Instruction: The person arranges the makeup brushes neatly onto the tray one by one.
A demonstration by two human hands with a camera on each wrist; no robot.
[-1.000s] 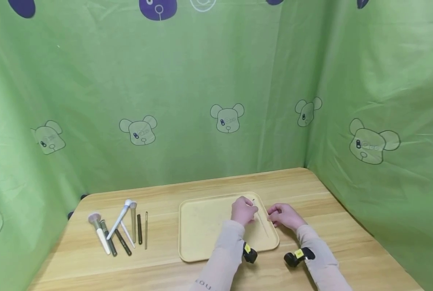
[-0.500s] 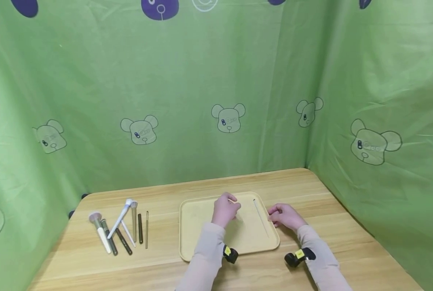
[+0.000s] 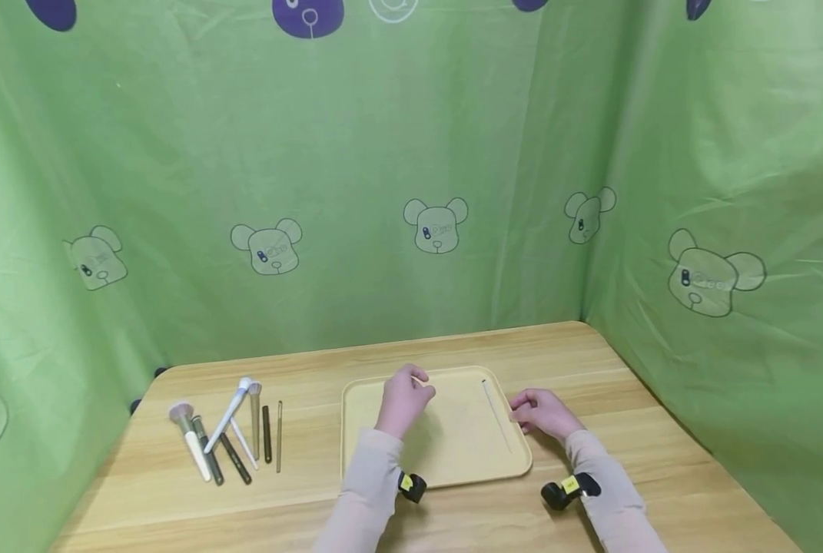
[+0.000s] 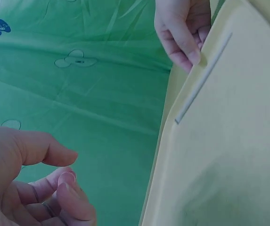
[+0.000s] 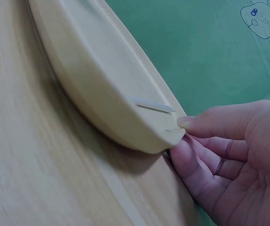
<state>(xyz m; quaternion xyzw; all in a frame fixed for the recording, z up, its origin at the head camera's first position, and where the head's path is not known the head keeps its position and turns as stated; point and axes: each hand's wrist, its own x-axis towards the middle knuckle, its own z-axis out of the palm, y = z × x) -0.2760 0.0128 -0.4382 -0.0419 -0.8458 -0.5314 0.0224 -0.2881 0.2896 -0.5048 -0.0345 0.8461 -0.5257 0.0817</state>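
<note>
A pale yellow tray (image 3: 452, 442) lies on the wooden table. Along its right side rests a thin white brush-like stick (image 3: 497, 415) with a small dark tip, also visible as a slim stick (image 4: 203, 79) in the left wrist view. My right hand (image 3: 548, 413) pinches the tray's right rim between thumb and fingers, seen close up in the right wrist view, where the hand (image 5: 233, 150) is at the rim. Above the left part of the tray hovers my left hand (image 3: 403, 401), its fingers loosely bent and holding nothing.
Several makeup brushes lie on the table's left side, among them a fluffy white-handled brush (image 3: 190, 438), a white brush (image 3: 227, 415) crossing others, and a thin brown one (image 3: 279, 438). A green curtain (image 3: 356, 153) encloses the table's back and sides.
My left hand has moved left across the tray, away from the thin white stick, which stays on the tray. My right hand keeps its place on the rim.
</note>
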